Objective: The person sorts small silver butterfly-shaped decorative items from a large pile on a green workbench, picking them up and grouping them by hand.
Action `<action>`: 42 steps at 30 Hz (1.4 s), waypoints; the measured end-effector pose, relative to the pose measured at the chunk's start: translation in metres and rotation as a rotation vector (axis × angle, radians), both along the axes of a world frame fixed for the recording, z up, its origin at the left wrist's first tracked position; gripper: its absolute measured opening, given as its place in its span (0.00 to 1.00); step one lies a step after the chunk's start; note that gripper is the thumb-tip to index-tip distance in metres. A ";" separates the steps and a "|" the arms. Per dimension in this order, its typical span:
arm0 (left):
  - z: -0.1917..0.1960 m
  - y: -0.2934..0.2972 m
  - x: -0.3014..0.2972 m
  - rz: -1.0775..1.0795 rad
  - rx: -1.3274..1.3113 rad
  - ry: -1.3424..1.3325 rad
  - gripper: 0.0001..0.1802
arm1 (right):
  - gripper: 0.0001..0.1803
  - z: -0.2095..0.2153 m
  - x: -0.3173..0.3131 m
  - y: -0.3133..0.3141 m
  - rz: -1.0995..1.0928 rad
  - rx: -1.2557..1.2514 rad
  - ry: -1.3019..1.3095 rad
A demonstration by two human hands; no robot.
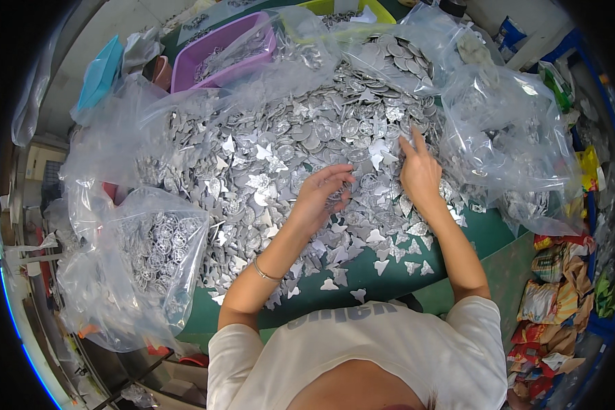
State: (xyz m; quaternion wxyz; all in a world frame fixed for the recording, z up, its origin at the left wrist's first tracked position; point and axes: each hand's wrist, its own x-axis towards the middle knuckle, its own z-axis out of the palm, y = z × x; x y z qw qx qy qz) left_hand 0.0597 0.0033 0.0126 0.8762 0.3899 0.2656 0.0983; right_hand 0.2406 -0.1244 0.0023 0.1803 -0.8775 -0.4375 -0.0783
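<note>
A wide heap of small silver-grey metal pieces (314,130) covers the table in front of me. Some are round discs, others butterfly- or leaf-shaped. My left hand (319,195) is half curled, palm turned inward, over the middle of the heap. Between its bent fingers show a few patterned metal pieces (335,197); their exact shape is partly hidden. My right hand (421,171) reaches into the right side of the heap, index and middle fingers stretched apart, their tips touching the pieces. Nothing shows held in it.
Clear plastic bags with metal parts stand at the left (160,260) and right (506,130). A purple basin (184,68) and a yellow-green basin (383,12) sit at the far side. Loose pieces lie near the green table's (301,297) front edge. Colourful packets (547,301) fill the right side.
</note>
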 end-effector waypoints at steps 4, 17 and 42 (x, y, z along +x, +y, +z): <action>0.002 -0.001 -0.002 0.017 -0.002 0.008 0.16 | 0.24 0.000 -0.014 -0.017 0.193 0.052 0.137; 0.007 -0.007 0.003 0.076 -0.064 0.086 0.14 | 0.09 0.017 0.006 0.017 0.246 0.027 0.148; -0.010 0.042 0.092 0.018 2.025 0.173 0.08 | 0.05 0.031 0.001 -0.025 0.287 0.421 -0.077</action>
